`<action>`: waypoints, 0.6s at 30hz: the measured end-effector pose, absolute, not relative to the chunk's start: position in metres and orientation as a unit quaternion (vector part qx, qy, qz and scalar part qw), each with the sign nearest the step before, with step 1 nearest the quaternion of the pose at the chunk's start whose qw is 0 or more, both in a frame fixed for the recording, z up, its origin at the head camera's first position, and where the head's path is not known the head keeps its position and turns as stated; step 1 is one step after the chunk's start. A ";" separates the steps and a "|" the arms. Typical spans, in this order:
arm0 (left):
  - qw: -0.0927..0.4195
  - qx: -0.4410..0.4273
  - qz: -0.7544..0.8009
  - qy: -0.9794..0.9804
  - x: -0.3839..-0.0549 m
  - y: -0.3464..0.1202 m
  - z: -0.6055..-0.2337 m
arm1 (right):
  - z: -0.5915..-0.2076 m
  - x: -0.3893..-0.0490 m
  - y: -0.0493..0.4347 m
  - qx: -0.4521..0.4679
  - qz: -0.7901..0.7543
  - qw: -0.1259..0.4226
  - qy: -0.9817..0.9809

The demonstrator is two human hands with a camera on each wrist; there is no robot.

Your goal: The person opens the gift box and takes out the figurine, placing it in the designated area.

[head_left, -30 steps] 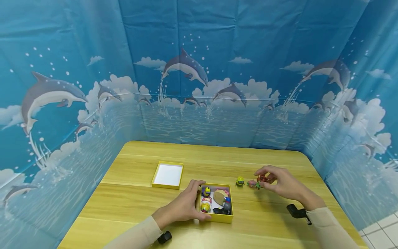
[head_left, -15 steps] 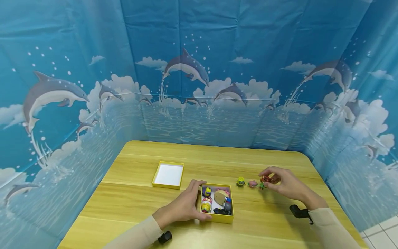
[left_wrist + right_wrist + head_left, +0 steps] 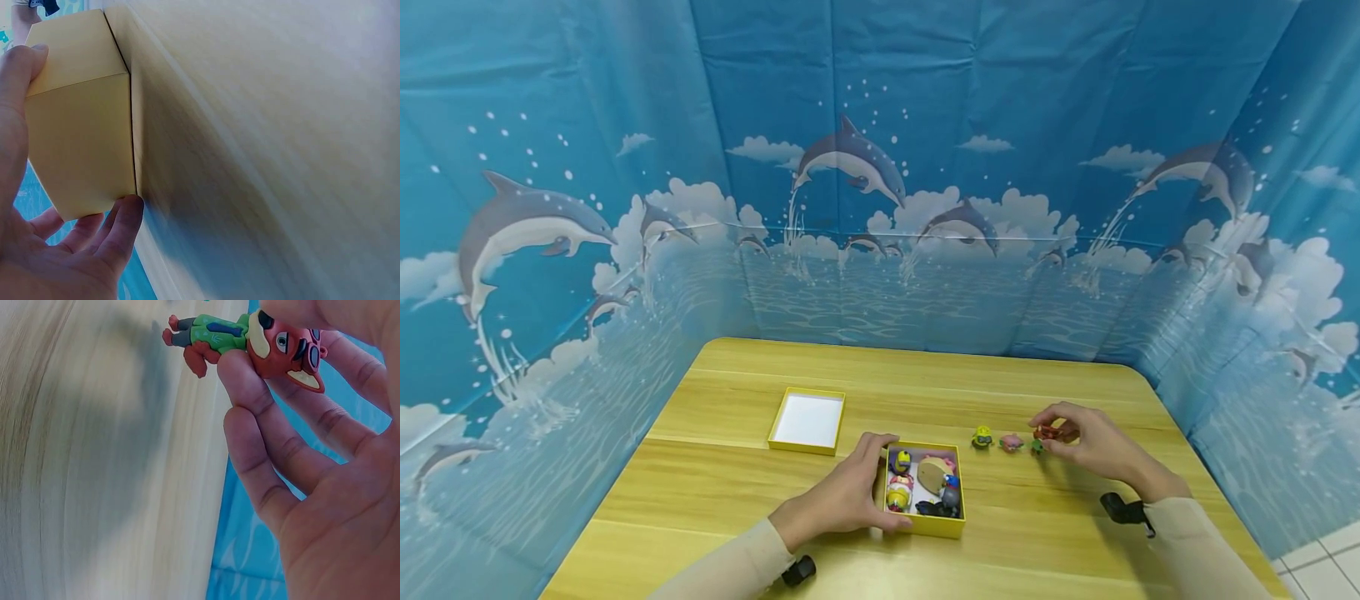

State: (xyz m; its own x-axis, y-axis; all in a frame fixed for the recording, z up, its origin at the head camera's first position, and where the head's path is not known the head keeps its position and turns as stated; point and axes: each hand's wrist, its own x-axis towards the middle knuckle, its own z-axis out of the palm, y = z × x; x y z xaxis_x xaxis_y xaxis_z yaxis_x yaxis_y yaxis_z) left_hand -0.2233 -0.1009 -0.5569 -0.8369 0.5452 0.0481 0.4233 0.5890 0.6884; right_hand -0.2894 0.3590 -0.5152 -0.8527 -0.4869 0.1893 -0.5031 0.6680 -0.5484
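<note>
My left hand [image 3: 848, 492] grips the left side of a yellow box [image 3: 938, 527], thumb at the near side and fingers at the far corner. Inside it lie several small toy figures, among them a tan one [image 3: 933, 476] and a black one [image 3: 937, 508]. In the left wrist view the box [image 3: 81, 144] sits on the table, its contents hidden. My right hand [image 3: 1097, 446] pinches a fox figurine [image 3: 284, 350] by its orange head; its green shirt and grey trousers show in the right wrist view, feet toward the table. Beside it stand a pink figure [image 3: 1011, 442] and a yellow-green figure [image 3: 982, 437].
A shallow yellow lid [image 3: 807, 421] with a white inside lies at the back left of the box. The wooden table [image 3: 715, 475] has rounded far corners. A blue dolphin-print curtain [image 3: 880, 308] hangs close behind and along both sides.
My right hand has shifted a little to the right with the fox figurine, away from the pink figure, which now shows apart from it. My left hand stays on the box.
</note>
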 end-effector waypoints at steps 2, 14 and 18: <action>0.083 0.273 0.360 0.888 -0.223 -0.101 -0.556 | -0.517 -0.290 0.360 0.273 0.304 0.016 -0.913; 0.089 0.271 0.362 0.888 -0.223 -0.100 -0.556 | -0.522 -0.293 0.363 0.274 0.298 0.012 -0.914; 0.090 0.271 0.361 0.888 -0.224 -0.101 -0.557 | -0.523 -0.294 0.363 0.270 0.297 0.005 -0.916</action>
